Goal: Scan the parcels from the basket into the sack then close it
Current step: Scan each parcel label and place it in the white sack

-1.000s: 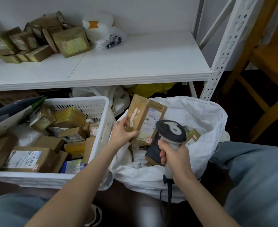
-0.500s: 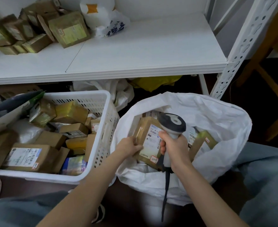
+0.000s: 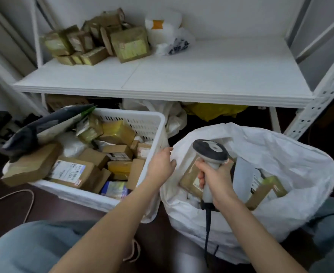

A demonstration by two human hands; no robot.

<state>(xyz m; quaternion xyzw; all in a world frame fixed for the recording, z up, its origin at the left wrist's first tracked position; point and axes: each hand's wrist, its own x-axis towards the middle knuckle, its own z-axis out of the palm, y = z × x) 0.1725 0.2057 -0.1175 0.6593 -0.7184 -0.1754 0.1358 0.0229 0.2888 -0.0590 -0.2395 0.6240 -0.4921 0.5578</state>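
A white plastic basket point(image 3: 142, 117) on the floor at the left is filled with several brown cardboard parcels point(image 3: 71, 171). To its right stands an open white sack point(image 3: 292, 164) with parcels inside. A brown parcel point(image 3: 190, 177) lies in the sack just behind my right hand point(image 3: 215, 179), which grips the handle of a grey barcode scanner point(image 3: 210, 151) over the sack's mouth. My left hand point(image 3: 161, 165) is empty, fingers relaxed, at the gap between the basket's right rim and the sack's edge.
A white shelf point(image 3: 181, 79) above carries a heap of brown parcels point(image 3: 103, 44) and a white bag point(image 3: 166, 34). White and yellow bags point(image 3: 211, 111) lie under it. A grey mailer point(image 3: 44, 125) leans over the basket's left side. A cord point(image 3: 14, 194) trails on the dark floor.
My left hand let go of the brown parcel, which now lies in the sack, and moved left to the basket's rim. The scanner stayed over the sack.
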